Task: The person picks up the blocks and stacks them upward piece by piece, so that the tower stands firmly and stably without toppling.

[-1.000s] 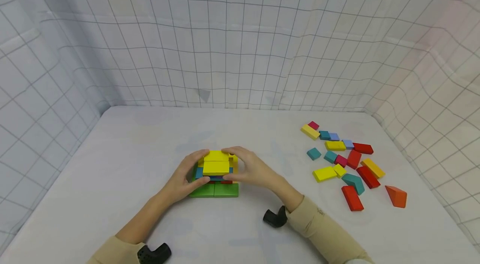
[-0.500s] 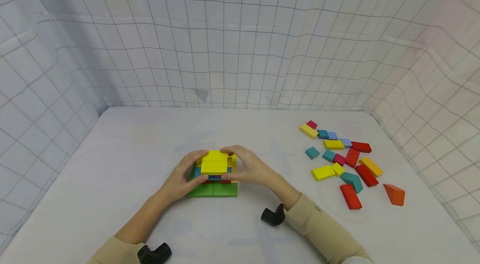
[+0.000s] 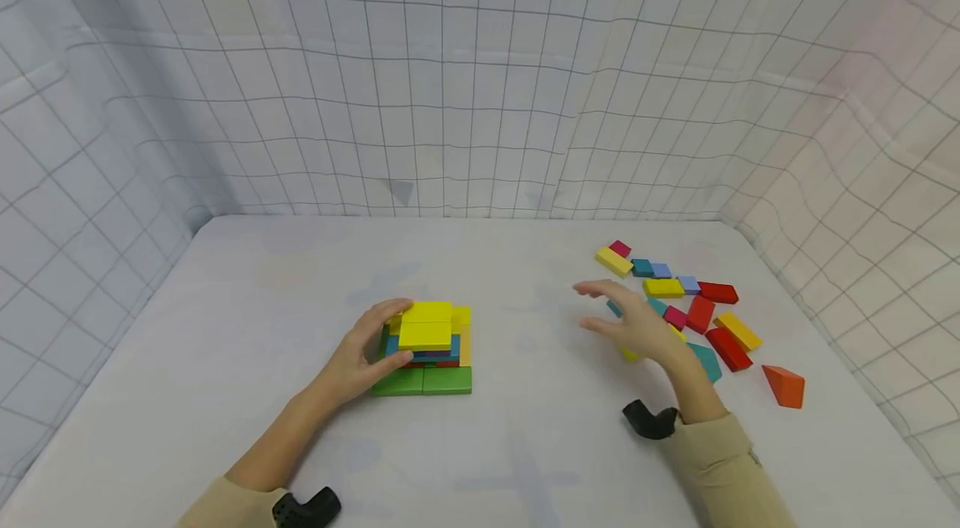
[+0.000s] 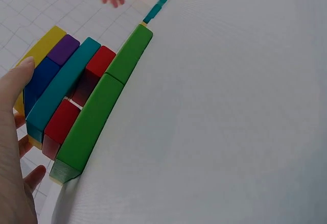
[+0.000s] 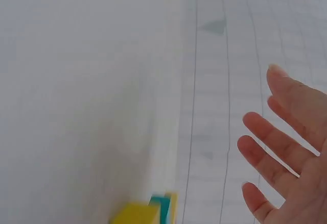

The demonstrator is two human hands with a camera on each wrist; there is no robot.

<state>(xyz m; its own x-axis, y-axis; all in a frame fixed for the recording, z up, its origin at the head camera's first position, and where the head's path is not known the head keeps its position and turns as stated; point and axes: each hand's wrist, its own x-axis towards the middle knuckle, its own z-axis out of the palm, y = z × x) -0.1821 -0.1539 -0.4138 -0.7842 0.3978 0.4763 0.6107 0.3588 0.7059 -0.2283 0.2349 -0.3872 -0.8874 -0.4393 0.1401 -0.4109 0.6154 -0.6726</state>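
A layered stack of coloured wooden blocks (image 3: 425, 335) stands left of centre on the table, yellow on top. Green blocks (image 3: 447, 381) form its base. In the left wrist view, red blocks (image 4: 62, 122), a teal plank (image 4: 64, 89), a blue block (image 4: 41, 83) and a purple block (image 4: 64, 49) lie between green and yellow. My left hand (image 3: 351, 363) holds the stack's left side, thumb in front and fingers behind, partly hidden. My right hand (image 3: 639, 330) hovers with spread fingers at the near left of the loose blocks, holding nothing.
Loose blocks lie scattered on the right of the table: red blocks (image 3: 728, 349), an orange wedge (image 3: 784, 386), yellow blocks (image 3: 663, 288), teal and light blue ones. My right hand covers some of them. A white gridded curtain (image 3: 480, 95) surrounds the table.
My right hand has left the stack and moved right to the loose blocks. The left hand stays at the stack, which looks unchanged.
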